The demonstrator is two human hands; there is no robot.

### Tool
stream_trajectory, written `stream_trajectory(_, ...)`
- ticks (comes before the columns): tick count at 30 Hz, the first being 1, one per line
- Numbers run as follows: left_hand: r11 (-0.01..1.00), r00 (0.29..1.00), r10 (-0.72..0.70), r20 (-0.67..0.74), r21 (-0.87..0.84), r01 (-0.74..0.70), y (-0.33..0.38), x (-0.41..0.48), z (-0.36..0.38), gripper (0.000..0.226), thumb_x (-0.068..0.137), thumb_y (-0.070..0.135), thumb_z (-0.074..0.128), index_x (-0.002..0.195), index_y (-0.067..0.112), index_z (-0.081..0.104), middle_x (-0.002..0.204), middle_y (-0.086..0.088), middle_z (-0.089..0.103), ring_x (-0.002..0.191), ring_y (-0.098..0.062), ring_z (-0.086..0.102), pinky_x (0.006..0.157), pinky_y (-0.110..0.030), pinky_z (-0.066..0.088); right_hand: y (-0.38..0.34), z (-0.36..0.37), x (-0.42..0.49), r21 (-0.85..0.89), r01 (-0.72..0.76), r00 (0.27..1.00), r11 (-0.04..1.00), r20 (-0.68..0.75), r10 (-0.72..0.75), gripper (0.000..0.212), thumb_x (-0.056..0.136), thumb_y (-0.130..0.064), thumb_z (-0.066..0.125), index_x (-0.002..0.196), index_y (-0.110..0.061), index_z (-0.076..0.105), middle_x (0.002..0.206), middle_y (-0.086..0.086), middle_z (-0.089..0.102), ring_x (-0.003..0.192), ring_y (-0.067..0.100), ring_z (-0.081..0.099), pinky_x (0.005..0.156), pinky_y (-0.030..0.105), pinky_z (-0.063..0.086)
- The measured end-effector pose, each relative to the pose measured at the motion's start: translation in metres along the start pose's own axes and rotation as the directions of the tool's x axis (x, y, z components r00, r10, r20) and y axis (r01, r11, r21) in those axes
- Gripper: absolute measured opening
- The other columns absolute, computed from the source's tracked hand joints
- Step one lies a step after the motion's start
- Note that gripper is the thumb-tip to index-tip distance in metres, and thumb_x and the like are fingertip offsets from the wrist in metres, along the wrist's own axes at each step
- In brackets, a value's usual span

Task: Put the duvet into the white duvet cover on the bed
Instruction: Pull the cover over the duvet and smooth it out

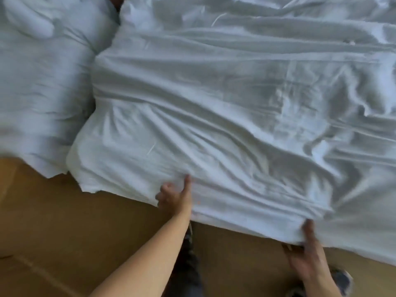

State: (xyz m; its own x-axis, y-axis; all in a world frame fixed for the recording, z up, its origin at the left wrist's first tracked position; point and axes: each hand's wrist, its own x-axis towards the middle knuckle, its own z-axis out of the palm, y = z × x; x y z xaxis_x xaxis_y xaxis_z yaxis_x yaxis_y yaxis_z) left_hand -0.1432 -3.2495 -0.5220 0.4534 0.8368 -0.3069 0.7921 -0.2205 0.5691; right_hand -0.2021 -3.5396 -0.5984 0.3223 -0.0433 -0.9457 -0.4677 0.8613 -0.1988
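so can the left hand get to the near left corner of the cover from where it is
Probably yes. The left hand is at the near edge of the cover, and the corner lies along that same edge, with only floor beside it and nothing between.

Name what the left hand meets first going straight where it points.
The white duvet cover; the left hand seems to touch its bunched near edge, though blur leaves the contact unsure.
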Motion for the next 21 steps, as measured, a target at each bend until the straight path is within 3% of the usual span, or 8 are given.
stream_trajectory(1, 0.935, 0.955, -0.289, 0.057, -0.199, 0.295, -0.014, 0.029, -0.017, 0.104, 0.067, 0.078, 0.073, 0.142, 0.014, 0.041, 0.143, -0.016, 0.045, 0.129, -0.038, 0.046, 0.108, -0.056, 0.042, 0.025, 0.011, 0.000, 0.002, -0.079, 0.993, 0.997, 0.083, 0.079, 0.063, 0.065, -0.049, 0.081, 0.121, -0.026, 0.065, 0.125, 0.004, 0.070, 0.114, 0.025, 0.065, 0.102, 0.050, 0.046)
stream_trajectory(2, 0.801, 0.869, -0.448, 0.209, -0.337, 0.494, -0.026, 0.058, -0.029, 0.117, 0.062, 0.082, 0.073, 0.152, 0.020, 0.032, 0.152, -0.016, 0.040, 0.137, -0.039, 0.041, 0.114, -0.061, 0.033, 0.054, 0.027, 0.003, -0.021, -0.134, 0.981, 0.991, 0.139, 0.136, 0.057, 0.070, -0.051, 0.075, 0.120, -0.026, 0.064, 0.128, 0.005, 0.067, 0.115, 0.025, 0.062, 0.104, 0.052, 0.042)
stream_trajectory(3, 0.695, 0.803, -0.472, 0.364, -0.406, 0.593, -0.037, 0.086, -0.039, 0.122, 0.059, 0.086, 0.071, 0.155, 0.024, 0.028, 0.157, -0.014, 0.037, 0.142, -0.039, 0.037, 0.117, -0.063, 0.026, 0.085, 0.046, 0.008, -0.049, -0.162, 0.966, 0.986, 0.196, 0.169, 0.058, 0.074, -0.054, 0.069, 0.124, -0.026, 0.062, 0.133, 0.006, 0.064, 0.118, 0.026, 0.060, 0.108, 0.053, 0.038)
stream_trajectory(6, 0.623, 0.760, -0.277, 0.588, -0.492, 0.608, -0.051, 0.163, -0.055, 0.100, 0.063, 0.083, 0.070, 0.143, 0.026, 0.054, 0.145, -0.011, 0.057, 0.128, -0.034, 0.054, 0.110, -0.059, 0.039, 0.176, 0.115, 0.021, 0.098, -0.186, 0.905, 0.978, 0.404, 0.132, 0.076, 0.078, -0.063, 0.064, 0.141, -0.021, 0.055, 0.140, 0.010, 0.060, 0.130, 0.033, 0.056, 0.117, 0.054, 0.033)
stream_trajectory(11, 0.623, 0.757, -0.294, 0.584, -0.483, 0.615, -0.074, 0.208, -0.070, 0.056, 0.070, 0.052, 0.085, 0.114, 0.022, 0.068, 0.122, -0.007, 0.070, 0.109, -0.027, 0.065, 0.099, -0.049, 0.050, 0.241, 0.164, 0.009, 0.173, 0.054, 0.983, 0.983, 0.163, -0.083, 0.071, 0.077, -0.063, 0.072, 0.134, -0.022, 0.062, 0.128, 0.007, 0.069, 0.120, 0.031, 0.065, 0.099, 0.055, 0.049)
stream_trajectory(16, 0.468, 0.565, -0.110, 0.818, -0.459, 0.755, -0.076, 0.229, -0.120, 0.072, 0.065, 0.070, 0.081, 0.125, 0.032, 0.069, 0.119, -0.009, 0.074, 0.112, -0.035, 0.068, 0.090, -0.060, 0.054, 0.263, 0.146, -0.060, 0.151, 0.083, 0.993, 0.985, 0.067, -0.094, 0.045, 0.092, -0.041, 0.063, 0.130, -0.019, 0.068, 0.126, 0.007, 0.070, 0.114, 0.030, 0.068, 0.091, 0.052, 0.050)
stream_trajectory(19, 0.434, 0.560, -0.054, 0.826, -0.486, 0.758, -0.064, 0.245, -0.141, 0.059, 0.079, 0.054, 0.078, 0.129, 0.025, 0.067, 0.125, -0.011, 0.071, 0.116, -0.036, 0.065, 0.086, -0.055, 0.057, 0.255, 0.140, -0.111, 0.148, 0.065, 0.986, 0.987, 0.142, -0.086, 0.051, 0.088, -0.034, 0.066, 0.135, -0.015, 0.064, 0.133, 0.011, 0.066, 0.120, 0.034, 0.064, 0.102, 0.053, 0.044)
stream_trajectory(21, 0.444, 0.502, -0.034, 0.864, -0.437, 0.782, -0.050, 0.240, -0.154, 0.055, 0.087, 0.038, 0.071, 0.137, 0.018, 0.061, 0.133, -0.015, 0.066, 0.123, -0.038, 0.061, 0.101, -0.057, 0.050, 0.244, 0.143, -0.137, 0.143, 0.118, 0.982, 0.983, 0.128, -0.137, 0.054, 0.090, -0.030, 0.064, 0.142, -0.016, 0.056, 0.138, 0.010, 0.062, 0.125, 0.031, 0.061, 0.105, 0.051, 0.043)
